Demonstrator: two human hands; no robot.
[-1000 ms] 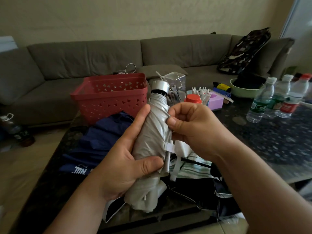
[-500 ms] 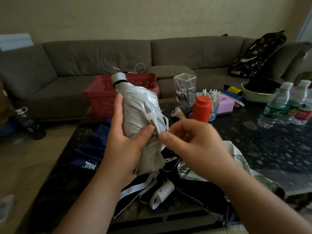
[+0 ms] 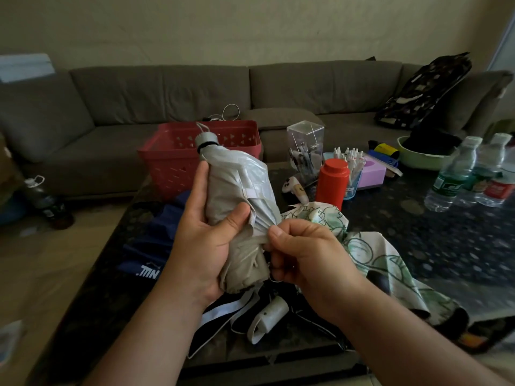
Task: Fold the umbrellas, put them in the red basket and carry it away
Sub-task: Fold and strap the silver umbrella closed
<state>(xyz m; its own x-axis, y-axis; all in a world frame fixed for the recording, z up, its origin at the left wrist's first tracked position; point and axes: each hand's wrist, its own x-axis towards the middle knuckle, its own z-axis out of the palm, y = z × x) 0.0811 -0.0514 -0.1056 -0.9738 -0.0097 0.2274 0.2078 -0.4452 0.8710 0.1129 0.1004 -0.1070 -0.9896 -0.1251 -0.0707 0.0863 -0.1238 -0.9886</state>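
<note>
A folded silver umbrella (image 3: 237,207) stands tilted in the centre of the frame, held above the desk (image 3: 418,232), its grey cap (image 3: 206,140) pointing up and to the left, overlapping the view of the red basket (image 3: 178,160). The left hand (image 3: 206,240) wraps around the umbrella's lower body, thumb pressed across the front and fingers curled behind. The right hand (image 3: 301,252) pinches a fold of the silver fabric at the umbrella's right edge between thumb and curled fingers. A white closure strap (image 3: 253,194) runs across the umbrella's middle.

Below the hands, at lower centre, lies a black umbrella with white trim (image 3: 223,313) and a white handle (image 3: 269,313). To the right of the hands a white umbrella with green print (image 3: 362,246) sprawls unfolded over the desk. A dark blue umbrella (image 3: 156,243) lies at centre left, just in front of the basket.

The red basket sits on the desk's far left corner, upper centre of the frame. Right of it stand a clear plastic box (image 3: 305,149), a red bottle (image 3: 333,182), a pink tissue box (image 3: 372,171) and, at the right edge, water bottles (image 3: 457,174). A grey sofa (image 3: 167,87) fills the background.
</note>
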